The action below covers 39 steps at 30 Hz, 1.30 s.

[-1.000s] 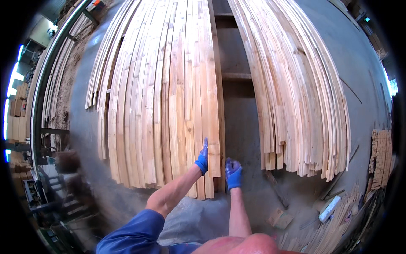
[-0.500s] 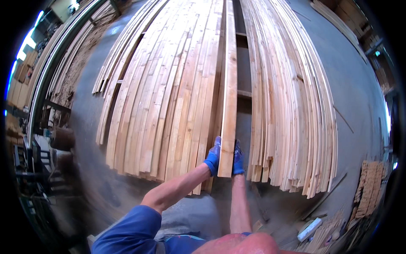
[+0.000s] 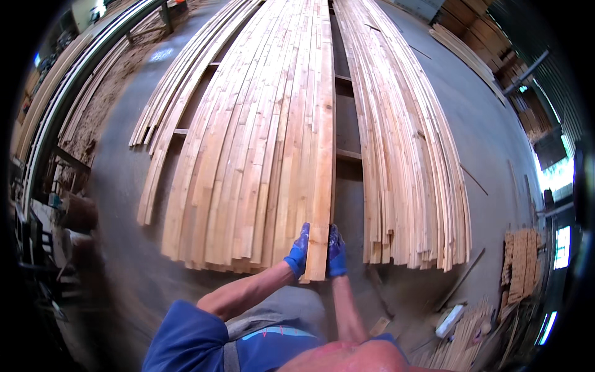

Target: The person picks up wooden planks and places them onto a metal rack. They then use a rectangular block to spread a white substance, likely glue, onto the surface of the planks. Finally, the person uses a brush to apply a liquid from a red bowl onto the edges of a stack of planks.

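Observation:
A long wooden board (image 3: 318, 239) runs away from me along the right edge of the middle stack of boards (image 3: 248, 155). My left hand (image 3: 299, 253), in a blue and purple glove, is closed against its left side near the close end. On the opposite side my right hand (image 3: 336, 253), gloved alike, grips the same end. The undersides of both hands are hidden by the board. Its near end sticks out slightly past the neighbouring boards toward me.
Another board stack (image 3: 409, 186) lies to the right, across a gap bridged by crosspieces (image 3: 348, 155). Narrow boards (image 3: 149, 118) lie at the left. A long metal rail frame (image 3: 74, 90) stands further left. Offcuts (image 3: 520, 266) and a white block (image 3: 450, 320) are at the lower right.
Both hands and the board's near end have come closer to me and left in view. The board now lies snug beside the middle stack, where a gap showed before.

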Motion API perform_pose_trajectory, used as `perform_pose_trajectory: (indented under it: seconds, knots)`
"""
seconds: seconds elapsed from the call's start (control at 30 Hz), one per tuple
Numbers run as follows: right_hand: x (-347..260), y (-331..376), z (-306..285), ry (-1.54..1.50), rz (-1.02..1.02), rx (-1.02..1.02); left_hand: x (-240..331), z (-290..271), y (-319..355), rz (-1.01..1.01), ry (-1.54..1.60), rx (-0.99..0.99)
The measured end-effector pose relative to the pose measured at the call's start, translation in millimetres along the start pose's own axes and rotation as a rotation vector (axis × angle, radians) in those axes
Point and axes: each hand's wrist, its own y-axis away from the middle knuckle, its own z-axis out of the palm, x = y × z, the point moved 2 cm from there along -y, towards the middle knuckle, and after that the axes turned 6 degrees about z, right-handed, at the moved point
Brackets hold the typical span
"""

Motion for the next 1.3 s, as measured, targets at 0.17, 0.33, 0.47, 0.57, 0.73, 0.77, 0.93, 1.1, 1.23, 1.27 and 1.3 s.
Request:
perform_pose_trajectory:
  seconds: [0.17, 0.33, 0.47, 0.57, 0.73, 0.77, 0.93, 1.1, 1.23, 1.27, 1.3]
  knots:
    - [48.8, 33.2, 85.8, -0.131, 0.089, 0.0, 56.1, -65.5, 52.7, -0.043, -0.105, 0.003]
    - [95.7, 26.8, 160.5, -0.059, 0.22, -0.139, 135.2, -83.5, 110.9, 0.021, -0.272, 0.202]
    - [83.0, 66.1, 229.5, -0.48, 0.472, -0.35, 159.8, -145.4, 123.9, 0.043, -0.344, 0.392]
    - [83.2, 98.3, 263.4, -0.126, 0.188, -0.372, 169.4, -174.0, 152.7, 0.04, -0.331, 0.385]
    - [86.1, 115.0, 307.7, -0.271, 0.336, -0.378, 199.0, -240.9, 169.4, 0.118, -0.359, 0.433]
    - [116.6, 141.3, 381.0, -0.333, 0.306, -0.362, 228.4, -277.6, 193.1, 0.095, -0.418, 0.421]
    - [161.1, 184.4, 498.9, -0.191, 0.26, -0.369, 314.1, -376.4, 250.9, 0.109, -0.448, 0.422]
    - [185.9, 218.9, 635.1, -0.301, 0.495, -0.425, 422.1, -458.4, 325.4, 0.074, -0.501, 0.448]
    - [171.7, 250.1, 738.1, -0.174, 0.582, -0.499, 505.0, -523.7, 364.4, 0.124, -0.483, 0.439]
    - [172.4, 248.8, 757.8, -0.17, 0.664, -0.544, 521.4, -533.9, 366.1, 0.139, -0.469, 0.423]
    - [177.6, 252.9, 784.6, -0.206, 0.698, -0.621, 540.8, -550.4, 372.8, 0.153, -0.451, 0.413]
